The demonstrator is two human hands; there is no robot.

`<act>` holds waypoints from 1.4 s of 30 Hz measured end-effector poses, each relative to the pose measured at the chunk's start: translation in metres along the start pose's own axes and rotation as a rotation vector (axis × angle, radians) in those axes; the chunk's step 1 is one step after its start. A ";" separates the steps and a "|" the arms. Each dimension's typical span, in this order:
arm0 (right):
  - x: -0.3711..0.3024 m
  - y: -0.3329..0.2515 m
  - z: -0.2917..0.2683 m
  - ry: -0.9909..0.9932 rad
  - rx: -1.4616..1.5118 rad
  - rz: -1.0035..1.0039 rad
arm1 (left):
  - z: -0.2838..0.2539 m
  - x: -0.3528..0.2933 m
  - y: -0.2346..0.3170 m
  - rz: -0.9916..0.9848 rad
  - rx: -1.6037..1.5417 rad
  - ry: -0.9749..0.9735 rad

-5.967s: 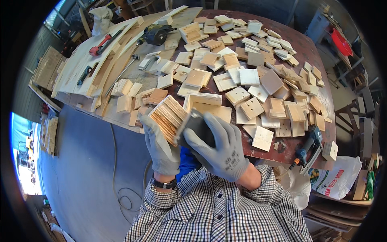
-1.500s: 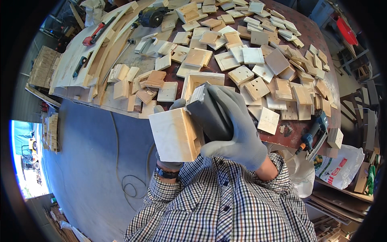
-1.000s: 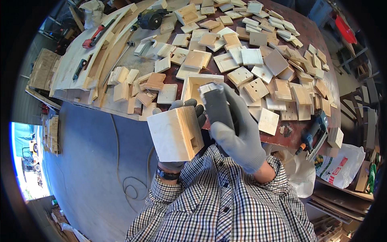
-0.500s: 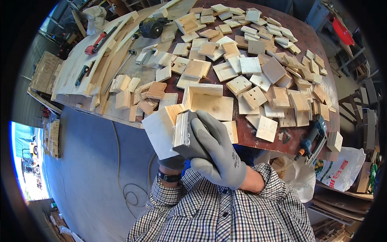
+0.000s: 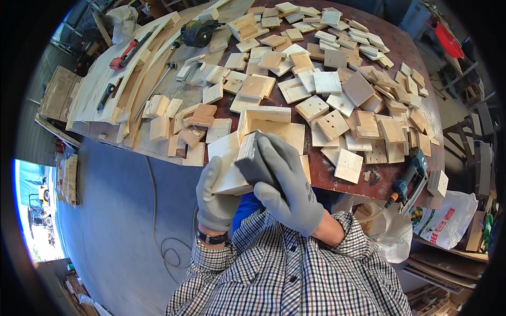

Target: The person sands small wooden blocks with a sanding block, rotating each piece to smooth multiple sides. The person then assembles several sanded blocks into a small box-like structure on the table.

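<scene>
Both my hands wear grey gloves and are in front of my chest at the table's near edge. My left hand [image 5: 217,197] grips a pale wooden piece made of joined boards [image 5: 225,160] from its lower left side. In my right hand [image 5: 290,184] is a dark grey sanding block [image 5: 257,160] with a paler layered end, fingers over its top and thumb below. The block lies over the right part of the wooden piece and hides where they meet. Just beyond stands an L-shaped plywood piece [image 5: 266,114] on the table.
Many small wooden boards [image 5: 327,126] cover the dark red table [image 5: 342,184]. An air nailer [image 5: 414,174] with a hose lies at the right edge. At left are long wood strips [image 5: 153,58], a red tool [image 5: 124,55] and a black-and-yellow power tool [image 5: 199,34]. A hose [image 5: 154,200] crosses the floor.
The wooden piece has turned in my left hand, which has come into fuller view on the left. My right hand and the sanding block have tilted and shifted slightly right and up.
</scene>
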State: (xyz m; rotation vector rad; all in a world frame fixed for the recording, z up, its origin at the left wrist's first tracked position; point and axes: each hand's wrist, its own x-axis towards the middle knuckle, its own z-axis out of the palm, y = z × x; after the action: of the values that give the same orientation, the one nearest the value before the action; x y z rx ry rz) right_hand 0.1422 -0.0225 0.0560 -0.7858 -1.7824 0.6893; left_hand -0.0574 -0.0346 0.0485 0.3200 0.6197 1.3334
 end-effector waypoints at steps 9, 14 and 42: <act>-0.059 0.053 -0.028 -0.055 -0.068 0.150 | 0.014 0.008 0.016 0.040 -0.208 -0.028; 0.004 -0.003 -0.032 0.023 -0.098 -0.094 | 0.023 0.010 0.003 0.108 -0.059 0.091; 0.030 -0.017 -0.059 0.116 -0.268 -0.183 | 0.002 -0.003 -0.015 0.026 -0.327 -0.282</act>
State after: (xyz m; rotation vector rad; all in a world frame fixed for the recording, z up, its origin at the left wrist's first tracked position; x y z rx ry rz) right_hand 0.1871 -0.0041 0.1042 -0.8094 -1.8344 0.2817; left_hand -0.0448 -0.0408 0.0430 0.2426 0.1570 1.3591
